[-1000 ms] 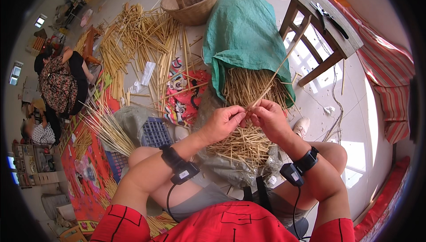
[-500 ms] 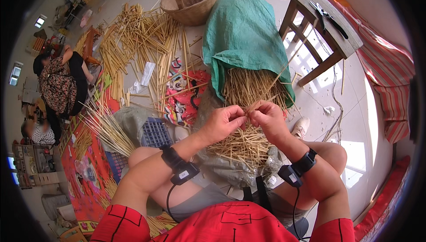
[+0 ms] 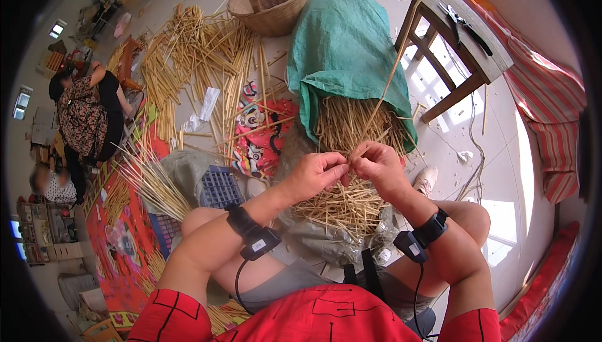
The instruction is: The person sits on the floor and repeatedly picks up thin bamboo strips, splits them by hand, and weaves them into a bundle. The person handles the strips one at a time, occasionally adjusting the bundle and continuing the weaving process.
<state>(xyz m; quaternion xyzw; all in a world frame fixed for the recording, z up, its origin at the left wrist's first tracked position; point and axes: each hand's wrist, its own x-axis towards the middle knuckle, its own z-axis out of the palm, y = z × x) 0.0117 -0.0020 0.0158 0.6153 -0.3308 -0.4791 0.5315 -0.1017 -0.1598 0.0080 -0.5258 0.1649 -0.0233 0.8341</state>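
Pale floor tiles (image 3: 501,154) are spread beneath the whole workspace, with two other people seen at the far left, the nearer in a floral top (image 3: 81,119). One green woven sack (image 3: 342,41) is laid on the tiles ahead of the hands, and straw stalks (image 3: 351,119) are seen spilling from its mouth. To its right is placed one wooden stool (image 3: 489,60); beyond the sack's left side, one handled wicker basket (image 3: 282,21). Thicker stalks are heaped loosely on the floor (image 3: 182,60), and short straws are piled below the hands (image 3: 342,210); neither heap can be counted. One pair of pliers (image 3: 467,30) is left on the stool.

Two hands are brought together over the short straws. By the right hand (image 3: 365,161), one long straw strip (image 3: 394,69) is pinched between thumb and forefinger, its far end extended up across the sack toward the stool. The left hand (image 3: 332,168) is also held narrow, its thumb and forefinger closed at what appears to be the strip's near end, though that end is mostly hidden.

Work is judged to be under way on this single strip; no finished piece can be made out at the fingertips, and the heaped straws are left loose.
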